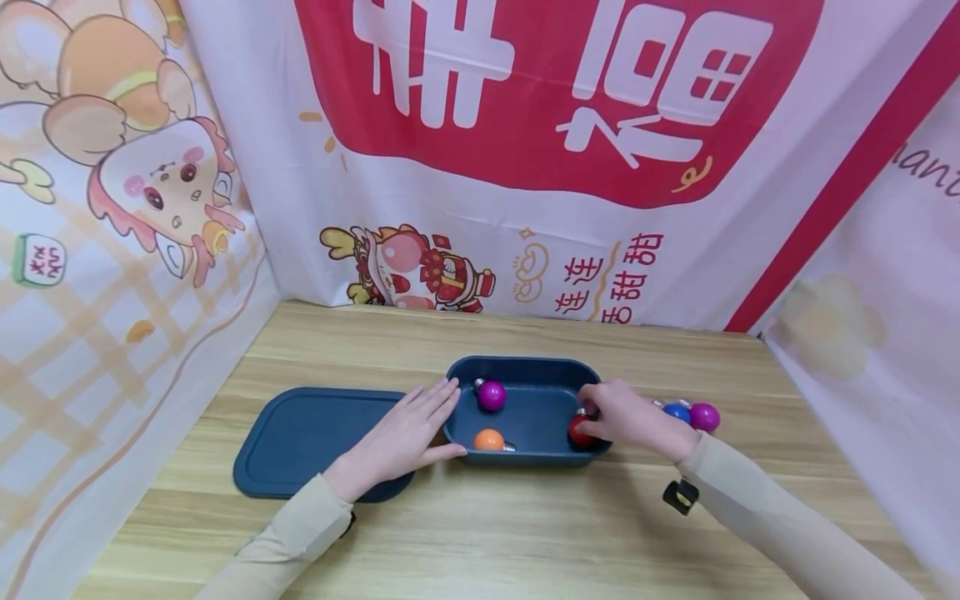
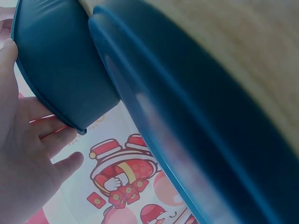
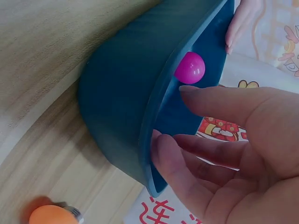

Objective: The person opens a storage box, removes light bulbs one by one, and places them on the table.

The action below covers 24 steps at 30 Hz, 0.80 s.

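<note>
A dark blue box holds a purple bulb, an orange bulb and a red bulb, all round with metal bases. My left hand touches the box's left end with extended fingers, which lie along its rim in the left wrist view. Over the right end, my right hand reaches inside by the red bulb. Its thumb and forefinger stand apart in the right wrist view, with nothing seen between them; the box wall hides the red bulb there.
A flat blue lid lies left of the box, partly beneath my left forearm. Right of the box are a blue bulb and another purple bulb. An orange bulb also lies on the wooden table outside. Printed cloth surrounds the table.
</note>
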Each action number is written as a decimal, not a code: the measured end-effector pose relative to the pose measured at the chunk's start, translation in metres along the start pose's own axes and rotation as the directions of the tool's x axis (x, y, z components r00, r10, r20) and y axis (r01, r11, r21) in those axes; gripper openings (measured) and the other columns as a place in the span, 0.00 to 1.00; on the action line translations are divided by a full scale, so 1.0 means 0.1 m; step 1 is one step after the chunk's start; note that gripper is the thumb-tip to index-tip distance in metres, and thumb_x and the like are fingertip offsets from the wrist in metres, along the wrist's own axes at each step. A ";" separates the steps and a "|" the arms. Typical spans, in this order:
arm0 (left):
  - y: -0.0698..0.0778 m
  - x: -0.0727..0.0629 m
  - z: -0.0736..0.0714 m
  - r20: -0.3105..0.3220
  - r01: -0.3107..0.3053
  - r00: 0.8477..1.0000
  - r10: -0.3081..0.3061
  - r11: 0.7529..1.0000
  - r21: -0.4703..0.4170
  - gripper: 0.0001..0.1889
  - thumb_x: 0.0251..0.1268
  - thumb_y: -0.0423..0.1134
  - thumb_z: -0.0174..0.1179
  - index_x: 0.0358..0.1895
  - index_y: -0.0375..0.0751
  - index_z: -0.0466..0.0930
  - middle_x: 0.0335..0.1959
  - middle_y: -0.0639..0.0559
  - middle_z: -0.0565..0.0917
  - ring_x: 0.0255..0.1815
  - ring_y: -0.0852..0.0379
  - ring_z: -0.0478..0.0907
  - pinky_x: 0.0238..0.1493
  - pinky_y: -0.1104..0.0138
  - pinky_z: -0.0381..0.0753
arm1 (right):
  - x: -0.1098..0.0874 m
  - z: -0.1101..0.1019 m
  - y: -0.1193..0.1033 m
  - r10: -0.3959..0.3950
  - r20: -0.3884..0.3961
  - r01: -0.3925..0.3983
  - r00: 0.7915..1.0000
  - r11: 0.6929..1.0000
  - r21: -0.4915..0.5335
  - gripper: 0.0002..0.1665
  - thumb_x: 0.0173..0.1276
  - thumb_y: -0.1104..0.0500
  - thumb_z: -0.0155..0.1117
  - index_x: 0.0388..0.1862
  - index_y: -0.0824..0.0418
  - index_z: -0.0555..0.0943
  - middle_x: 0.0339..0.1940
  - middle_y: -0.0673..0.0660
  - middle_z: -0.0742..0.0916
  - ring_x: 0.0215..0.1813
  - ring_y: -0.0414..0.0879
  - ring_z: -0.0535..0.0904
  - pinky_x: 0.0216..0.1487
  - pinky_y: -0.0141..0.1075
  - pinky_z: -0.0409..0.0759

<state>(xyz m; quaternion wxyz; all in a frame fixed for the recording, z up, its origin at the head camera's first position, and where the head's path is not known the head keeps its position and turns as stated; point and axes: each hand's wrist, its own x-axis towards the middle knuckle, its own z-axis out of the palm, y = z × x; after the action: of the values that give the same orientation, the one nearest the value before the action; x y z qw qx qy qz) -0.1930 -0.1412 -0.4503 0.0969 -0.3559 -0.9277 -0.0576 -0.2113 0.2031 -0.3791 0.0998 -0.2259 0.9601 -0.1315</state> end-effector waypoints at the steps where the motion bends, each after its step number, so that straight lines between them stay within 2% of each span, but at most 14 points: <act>1: 0.00 0.00 0.00 -0.002 -0.002 1.000 0.002 1.000 0.000 0.45 0.68 0.70 0.47 0.74 0.36 0.63 0.78 0.42 0.63 0.79 0.46 0.60 0.75 0.47 0.65 | 0.01 0.00 0.00 0.000 0.007 0.000 1.000 1.000 -0.004 0.21 0.62 0.58 0.73 0.51 0.66 0.82 0.34 0.58 0.87 0.29 0.39 0.78 0.33 0.29 0.84; 10: 0.00 0.00 0.02 -0.004 -0.003 1.000 0.003 1.000 0.001 0.45 0.68 0.70 0.46 0.74 0.36 0.63 0.78 0.42 0.62 0.79 0.46 0.60 0.76 0.47 0.65 | 0.08 0.04 -0.02 0.018 0.056 -0.016 0.998 1.000 -0.023 0.21 0.63 0.57 0.72 0.51 0.69 0.83 0.31 0.58 0.87 0.26 0.39 0.78 0.30 0.29 0.82; 15: 0.00 0.01 0.01 0.003 0.003 1.000 -0.003 1.000 -0.005 0.45 0.68 0.70 0.47 0.75 0.37 0.62 0.78 0.42 0.62 0.79 0.46 0.59 0.76 0.47 0.64 | 0.11 0.05 -0.03 0.036 0.085 -0.033 0.996 0.999 -0.043 0.19 0.64 0.56 0.72 0.47 0.68 0.85 0.28 0.55 0.86 0.26 0.40 0.77 0.28 0.28 0.79; 19: 0.00 0.00 0.01 0.002 0.005 1.000 -0.005 1.000 0.000 0.45 0.68 0.70 0.47 0.75 0.36 0.63 0.78 0.42 0.62 0.79 0.46 0.60 0.76 0.47 0.64 | 0.13 0.07 -0.03 0.020 0.090 -0.014 0.996 0.998 -0.067 0.17 0.63 0.54 0.72 0.45 0.64 0.86 0.32 0.56 0.84 0.30 0.43 0.75 0.29 0.30 0.76; 24: -0.01 -0.01 0.01 -0.001 0.004 1.000 -0.004 1.000 0.006 0.45 0.68 0.70 0.47 0.74 0.36 0.63 0.78 0.43 0.62 0.79 0.46 0.60 0.76 0.47 0.64 | 0.13 0.11 -0.03 -0.024 0.073 0.029 0.997 0.997 -0.075 0.15 0.63 0.55 0.73 0.45 0.61 0.85 0.39 0.58 0.83 0.34 0.44 0.75 0.33 0.32 0.80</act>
<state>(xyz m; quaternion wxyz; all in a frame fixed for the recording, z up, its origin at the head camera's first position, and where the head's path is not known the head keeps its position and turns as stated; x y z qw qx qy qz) -0.1933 -0.1418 -0.4519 0.0983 -0.3537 -0.9285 -0.0553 -0.2187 0.1926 -0.3903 0.1240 -0.2468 0.9571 -0.0877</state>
